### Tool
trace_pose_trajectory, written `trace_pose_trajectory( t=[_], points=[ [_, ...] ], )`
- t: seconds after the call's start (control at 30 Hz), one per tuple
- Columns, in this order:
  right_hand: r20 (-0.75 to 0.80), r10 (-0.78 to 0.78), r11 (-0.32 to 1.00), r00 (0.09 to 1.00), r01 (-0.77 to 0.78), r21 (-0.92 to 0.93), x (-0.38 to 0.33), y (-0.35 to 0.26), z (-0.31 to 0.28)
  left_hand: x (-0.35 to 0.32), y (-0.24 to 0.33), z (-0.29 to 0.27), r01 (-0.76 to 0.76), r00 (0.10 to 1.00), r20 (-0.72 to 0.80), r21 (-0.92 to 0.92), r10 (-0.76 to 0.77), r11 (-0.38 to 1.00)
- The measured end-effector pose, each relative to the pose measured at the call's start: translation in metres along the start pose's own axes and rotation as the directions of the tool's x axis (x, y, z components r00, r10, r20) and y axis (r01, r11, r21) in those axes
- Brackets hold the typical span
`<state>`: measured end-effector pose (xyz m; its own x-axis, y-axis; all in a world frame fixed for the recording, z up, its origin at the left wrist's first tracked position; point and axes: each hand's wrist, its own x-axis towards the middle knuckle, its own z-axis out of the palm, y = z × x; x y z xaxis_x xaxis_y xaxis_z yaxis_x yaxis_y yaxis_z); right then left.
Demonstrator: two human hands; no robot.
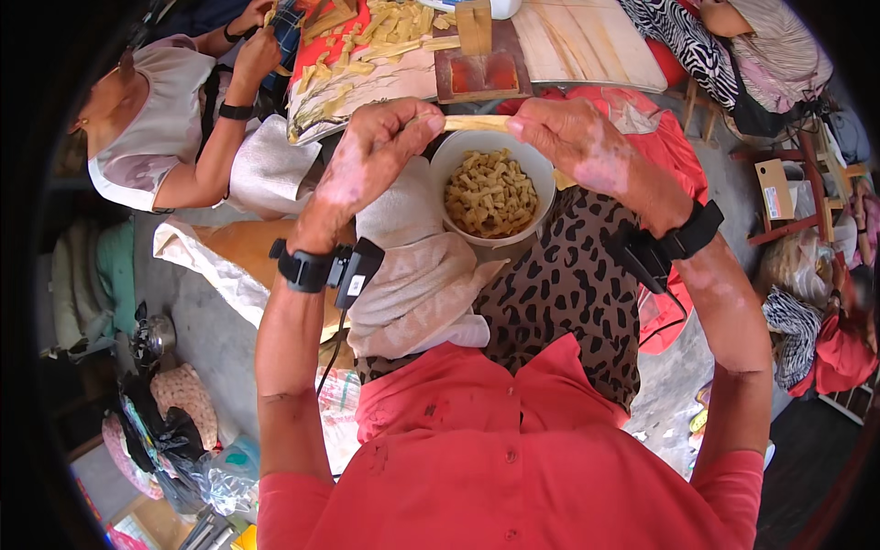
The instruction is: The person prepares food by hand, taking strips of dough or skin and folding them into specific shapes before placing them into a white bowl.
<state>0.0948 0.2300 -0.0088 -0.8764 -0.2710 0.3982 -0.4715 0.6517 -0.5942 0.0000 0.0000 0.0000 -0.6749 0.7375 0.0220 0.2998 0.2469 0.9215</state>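
A pale yellow, flat strip (478, 122) is stretched level between my two hands. My left hand (383, 151) pinches its left end between thumb and fingers, and my right hand (576, 148) pinches the right end. Just below the strip, a white tub (539, 163) stands by my lap. Many short, folded yellow pieces (490, 194) lie inside it. Behind my hands, a wooden block (474, 29) rises from a dark board with a reddish patch (500, 76) at the table's edge.
Loose yellow strips (390, 27) are heaped on the low table (587, 41) ahead. A co-worker (151, 128) sits at the left, hands raised; another person (779, 55) is at the far right. A beige cloth (403, 284) covers my left thigh. Bags (188, 440) lie on the left.
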Motion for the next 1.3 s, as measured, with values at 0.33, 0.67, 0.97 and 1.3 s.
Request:
trace_pose_trajectory(
  t=[0.33, 0.67, 0.97, 1.3],
  points=[
    [-0.035, 0.090, 0.996, 0.995, -0.091, -0.022, 0.034, 0.056, -0.005, 0.076, -0.039, -0.006, -0.035, 0.999, 0.019, -0.033, 0.035, 0.999],
    [0.030, 0.217, 0.975, 0.976, -0.218, 0.031, 0.045, 0.089, -0.004, 0.107, -0.053, -0.008, -0.038, 0.999, -0.008, -0.055, 0.038, 0.998],
    [-0.177, -0.036, 0.984, 0.984, 0.003, -0.179, 0.029, 0.116, 0.018, 0.118, -0.082, 0.004, 0.022, 0.989, -0.144, 0.013, -0.020, 1.000],
    [0.039, 0.474, 0.790, 0.879, -0.445, 0.422, -0.031, 0.044, 0.014, 0.046, -0.056, 0.010, 0.113, 0.993, -0.041, 0.054, -0.111, 0.992]
  ],
)
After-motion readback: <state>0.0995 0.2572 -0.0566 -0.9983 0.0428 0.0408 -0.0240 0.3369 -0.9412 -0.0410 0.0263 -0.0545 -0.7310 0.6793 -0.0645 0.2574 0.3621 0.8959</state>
